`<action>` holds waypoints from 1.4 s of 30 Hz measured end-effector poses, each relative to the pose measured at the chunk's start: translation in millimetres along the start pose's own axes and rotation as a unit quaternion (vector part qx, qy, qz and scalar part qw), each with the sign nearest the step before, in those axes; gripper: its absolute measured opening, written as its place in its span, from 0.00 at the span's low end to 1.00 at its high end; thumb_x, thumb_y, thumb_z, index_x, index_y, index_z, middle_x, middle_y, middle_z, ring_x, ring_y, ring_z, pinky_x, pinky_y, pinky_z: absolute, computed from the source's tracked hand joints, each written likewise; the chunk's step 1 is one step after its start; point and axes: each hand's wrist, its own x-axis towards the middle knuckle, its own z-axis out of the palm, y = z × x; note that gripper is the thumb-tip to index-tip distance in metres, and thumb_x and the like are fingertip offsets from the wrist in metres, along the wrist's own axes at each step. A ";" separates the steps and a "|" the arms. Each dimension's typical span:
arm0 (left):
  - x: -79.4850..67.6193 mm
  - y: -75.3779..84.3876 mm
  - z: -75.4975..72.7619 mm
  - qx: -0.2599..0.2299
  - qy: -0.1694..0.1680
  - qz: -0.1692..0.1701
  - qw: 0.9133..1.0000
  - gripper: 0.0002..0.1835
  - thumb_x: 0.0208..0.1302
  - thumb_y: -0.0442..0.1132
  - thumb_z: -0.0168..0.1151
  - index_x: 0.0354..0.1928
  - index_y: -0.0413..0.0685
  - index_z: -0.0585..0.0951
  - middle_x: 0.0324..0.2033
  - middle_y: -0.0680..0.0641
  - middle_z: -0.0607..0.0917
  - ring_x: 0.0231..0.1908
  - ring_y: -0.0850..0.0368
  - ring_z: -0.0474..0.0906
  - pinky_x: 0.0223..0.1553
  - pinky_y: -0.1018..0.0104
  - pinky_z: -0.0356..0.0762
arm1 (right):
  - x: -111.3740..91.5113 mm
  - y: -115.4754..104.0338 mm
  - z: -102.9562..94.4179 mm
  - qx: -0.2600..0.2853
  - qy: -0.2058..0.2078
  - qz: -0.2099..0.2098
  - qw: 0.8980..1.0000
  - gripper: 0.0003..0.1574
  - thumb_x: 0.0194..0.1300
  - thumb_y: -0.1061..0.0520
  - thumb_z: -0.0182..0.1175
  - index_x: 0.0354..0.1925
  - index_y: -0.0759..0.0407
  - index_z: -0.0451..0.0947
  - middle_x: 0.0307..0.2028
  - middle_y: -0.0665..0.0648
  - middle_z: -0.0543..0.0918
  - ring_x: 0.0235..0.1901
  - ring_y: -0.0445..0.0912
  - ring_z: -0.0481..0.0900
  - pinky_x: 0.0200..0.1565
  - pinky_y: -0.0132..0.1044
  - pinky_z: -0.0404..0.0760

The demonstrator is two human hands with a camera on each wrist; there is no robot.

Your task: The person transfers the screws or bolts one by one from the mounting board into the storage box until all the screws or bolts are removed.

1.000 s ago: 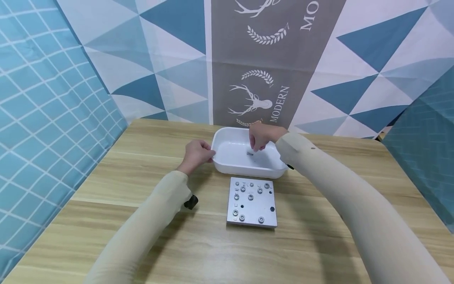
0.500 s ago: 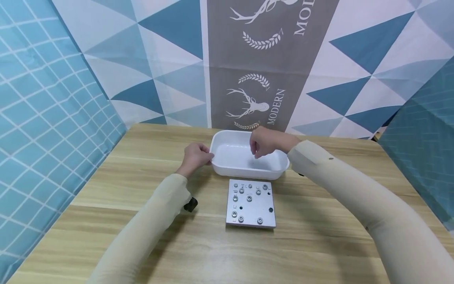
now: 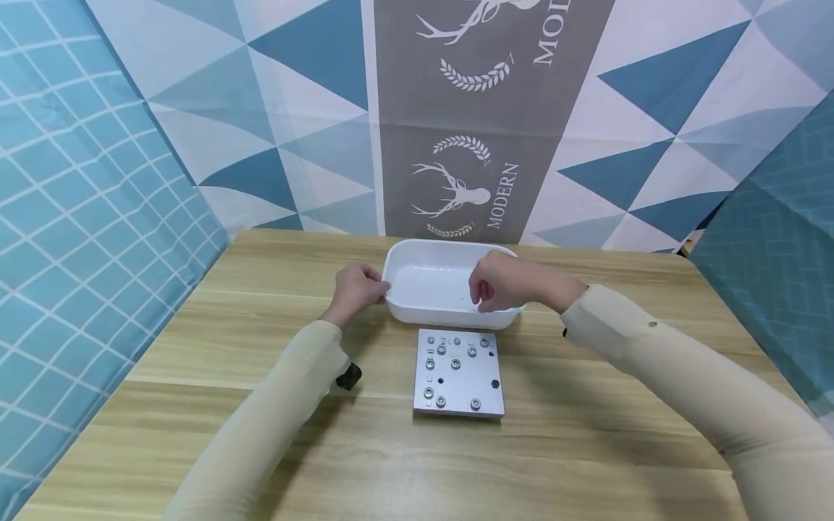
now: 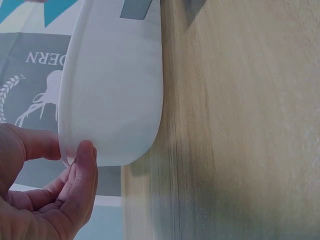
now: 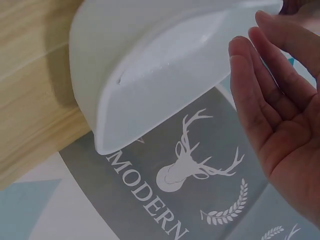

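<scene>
My left hand point(image 3: 357, 291) pinches the left rim of a white rectangular tray point(image 3: 430, 316); in the left wrist view the thumb point(image 4: 42, 145) and fingers point(image 4: 82, 165) meet at its edge. Over the tray's right front part hovers my right hand point(image 3: 504, 281), fingers bent downward. The right wrist view shows its fingertips point(image 5: 240, 47) close together, and I cannot make out anything between them. A tiny dark speck point(image 3: 463, 299) lies on the tray floor. In front of the tray sits a square silver metal plate point(image 3: 459, 380) with several socket-head screws and a few dark holes.
The wooden table point(image 3: 293, 434) extends on both sides of the tray and plate. Behind it hangs a patterned cloth point(image 3: 449, 108) with deer prints. A blue checked cloth point(image 3: 98, 181) borders the left, and a teal cloth point(image 3: 775, 253) the right.
My right hand has moved up from the tray floor, then right and toward me. The small grey piece by its fingertips in the tray is no longer seen. My left hand stays on the rim.
</scene>
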 end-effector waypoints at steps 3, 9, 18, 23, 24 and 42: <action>-0.1 -0.4 0.1 0.001 0.001 0.002 1.000 0.08 0.62 0.36 0.61 0.39 0.36 0.80 0.35 0.41 0.82 0.29 0.57 0.83 0.41 0.64 0.86 | -7.9 -4.3 4.4 0.005 -0.003 -0.004 1.000 0.03 0.53 0.62 0.69 0.28 0.53 0.85 0.24 0.47 0.84 0.25 0.38 0.76 0.32 0.29 0.79; 0.5 -0.7 0.1 0.003 0.002 0.005 1.000 0.09 0.62 0.36 0.61 0.40 0.36 0.80 0.37 0.41 0.82 0.30 0.57 0.83 0.35 0.70 0.84 | -23.0 -13.4 11.6 0.024 -0.017 -0.030 0.999 0.03 0.53 0.63 0.68 0.28 0.56 0.85 0.25 0.47 0.84 0.25 0.36 0.76 0.31 0.27 0.79; 1.3 1.2 1.2 0.008 0.002 -0.004 1.000 0.09 0.63 0.37 0.61 0.40 0.37 0.80 0.37 0.41 0.82 0.32 0.55 0.83 0.36 0.70 0.84 | -41.2 -19.4 31.4 0.061 -0.036 -0.077 0.995 0.06 0.50 0.62 0.71 0.29 0.54 0.85 0.25 0.46 0.85 0.24 0.32 0.75 0.30 0.24 0.79; 0.5 2.2 1.4 0.009 0.002 -0.003 1.000 0.09 0.63 0.37 0.61 0.41 0.38 0.80 0.37 0.41 0.81 0.33 0.55 0.83 0.35 0.71 0.83 | -52.1 -25.7 42.9 0.068 -0.041 -0.091 0.993 0.06 0.50 0.63 0.71 0.28 0.54 0.84 0.24 0.45 0.83 0.23 0.30 0.73 0.29 0.22 0.77; 0.3 2.0 1.2 0.010 0.002 -0.001 1.000 0.09 0.63 0.37 0.61 0.41 0.38 0.80 0.37 0.41 0.82 0.33 0.55 0.83 0.35 0.71 0.82 | -54.0 -27.2 44.4 0.066 -0.042 -0.093 0.993 0.06 0.49 0.64 0.71 0.28 0.55 0.84 0.23 0.45 0.83 0.23 0.30 0.73 0.28 0.22 0.77; 0.2 0.7 2.8 0.011 0.002 -0.008 1.000 0.09 0.64 0.37 0.60 0.41 0.39 0.79 0.38 0.41 0.81 0.34 0.53 0.82 0.36 0.70 0.82 | -54.4 -38.8 53.7 0.039 -0.068 -0.096 0.992 0.09 0.49 0.69 0.65 0.23 0.55 0.81 0.19 0.46 0.78 0.19 0.31 0.68 0.22 0.21 0.70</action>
